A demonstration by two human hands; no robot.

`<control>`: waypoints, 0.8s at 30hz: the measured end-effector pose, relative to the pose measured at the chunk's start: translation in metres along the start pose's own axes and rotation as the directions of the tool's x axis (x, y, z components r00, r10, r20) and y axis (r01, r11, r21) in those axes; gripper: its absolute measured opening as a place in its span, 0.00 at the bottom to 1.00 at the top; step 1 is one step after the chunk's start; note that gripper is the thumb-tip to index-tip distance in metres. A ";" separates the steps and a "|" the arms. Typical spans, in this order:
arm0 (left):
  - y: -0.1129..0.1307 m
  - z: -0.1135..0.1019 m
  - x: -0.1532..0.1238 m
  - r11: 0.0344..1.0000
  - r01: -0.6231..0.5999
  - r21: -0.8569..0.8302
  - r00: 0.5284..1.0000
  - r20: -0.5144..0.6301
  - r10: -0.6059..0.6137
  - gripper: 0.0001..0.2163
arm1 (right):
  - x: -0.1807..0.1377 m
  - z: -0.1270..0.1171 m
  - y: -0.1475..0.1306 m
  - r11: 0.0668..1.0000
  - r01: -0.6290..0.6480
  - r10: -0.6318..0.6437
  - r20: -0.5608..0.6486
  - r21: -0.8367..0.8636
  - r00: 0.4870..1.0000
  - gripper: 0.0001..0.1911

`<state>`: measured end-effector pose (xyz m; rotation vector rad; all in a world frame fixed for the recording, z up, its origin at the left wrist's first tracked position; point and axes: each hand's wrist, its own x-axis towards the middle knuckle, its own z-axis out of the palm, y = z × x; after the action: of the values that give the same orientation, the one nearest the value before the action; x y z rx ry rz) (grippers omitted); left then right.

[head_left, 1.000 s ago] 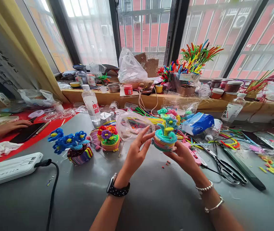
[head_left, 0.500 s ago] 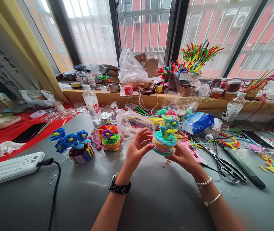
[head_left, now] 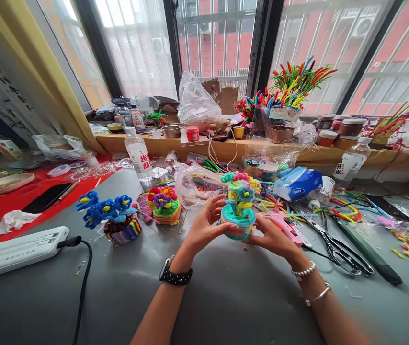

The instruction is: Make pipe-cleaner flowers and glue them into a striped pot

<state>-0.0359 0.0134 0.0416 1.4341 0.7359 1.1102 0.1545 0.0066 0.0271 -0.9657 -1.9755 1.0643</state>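
Observation:
Both my hands hold a small pipe-cleaner flower pot point(head_left: 238, 213) just above the grey table point(head_left: 226, 297). It has a striped coiled base with a teal rim and blue, pink and green flowers on top. My left hand point(head_left: 204, 225) grips its left side, fingers curled round the base. My right hand point(head_left: 274, 237) cups it from the right and below. Two similar pots stand to the left: one with blue flowers point(head_left: 113, 218) and one with red and purple flowers point(head_left: 163, 205).
A pink glue gun point(head_left: 285, 225), scissors point(head_left: 337, 249) and loose pipe cleaners lie to the right. A white power strip point(head_left: 14, 251) with a black cable sits at the left. Water bottle point(head_left: 138, 155), plastic bags, a tissue pack point(head_left: 296, 182) and jars crowd the back ledge.
My left hand went from open beside the pot to gripping it. Both hands brought the pot lower and slightly left. The other person's hand at the far left is gone.

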 end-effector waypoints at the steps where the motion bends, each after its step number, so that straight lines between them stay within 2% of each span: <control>1: 0.000 -0.001 0.000 1.000 -0.002 0.017 1.000 0.002 0.002 0.32 | 0.001 0.000 -0.001 0.999 -0.001 0.001 0.003 -0.037 1.000 0.24; 8: -0.013 -0.008 -0.005 0.996 0.012 0.094 1.000 -0.012 -0.011 0.35 | 0.007 0.008 0.013 0.929 0.018 -0.049 -0.073 -0.369 0.996 0.19; 14: -0.028 -0.008 -0.008 0.982 0.085 0.168 0.995 -0.073 -0.073 0.37 | 0.011 0.012 0.026 0.809 -0.105 0.032 -0.135 -0.579 0.990 0.20; 16: -0.030 -0.007 -0.008 0.966 0.122 0.230 0.990 -0.099 -0.102 0.37 | 0.009 0.011 0.028 0.793 -0.119 0.049 -0.133 -0.598 0.990 0.23; 20: -0.031 -0.005 -0.009 0.928 0.110 0.357 0.992 -0.103 -0.078 0.37 | -0.004 0.001 0.028 0.821 -0.107 0.035 -0.137 -0.561 0.990 0.29; 24: -0.035 -0.007 -0.009 0.905 0.091 0.416 0.992 -0.114 -0.048 0.38 | -0.016 -0.015 0.028 0.830 -0.150 0.037 -0.215 -0.538 0.976 0.17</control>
<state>-0.0408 0.0141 0.0054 1.7033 1.1436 1.0110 0.1827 0.0090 0.0055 -1.4240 -2.1223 0.4069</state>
